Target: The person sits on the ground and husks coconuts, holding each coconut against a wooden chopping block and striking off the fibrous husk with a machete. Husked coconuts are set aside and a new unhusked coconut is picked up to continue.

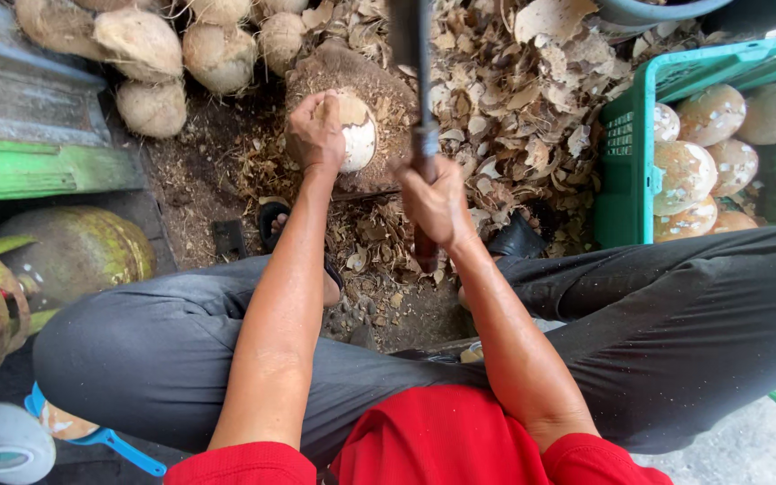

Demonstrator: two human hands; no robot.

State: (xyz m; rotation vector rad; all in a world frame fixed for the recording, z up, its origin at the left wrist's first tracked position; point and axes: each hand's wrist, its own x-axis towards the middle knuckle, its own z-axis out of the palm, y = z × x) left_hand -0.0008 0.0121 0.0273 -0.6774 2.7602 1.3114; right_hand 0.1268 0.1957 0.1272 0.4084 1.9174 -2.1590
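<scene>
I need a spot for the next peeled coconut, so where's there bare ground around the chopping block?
Bare dirt lies left of the chopping block, below the unpeeled coconuts. Right of it, shell chips cover everything up to the green crate, already full. The left hand steadies a coconut; the right hand grips the cleaver.

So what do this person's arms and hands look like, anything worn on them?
Both forearms are bare from the elbow down. Short red sleeves end at the upper arms. The left hand and right hand wear no gloves; no watch, ring or wristband shows.
</scene>
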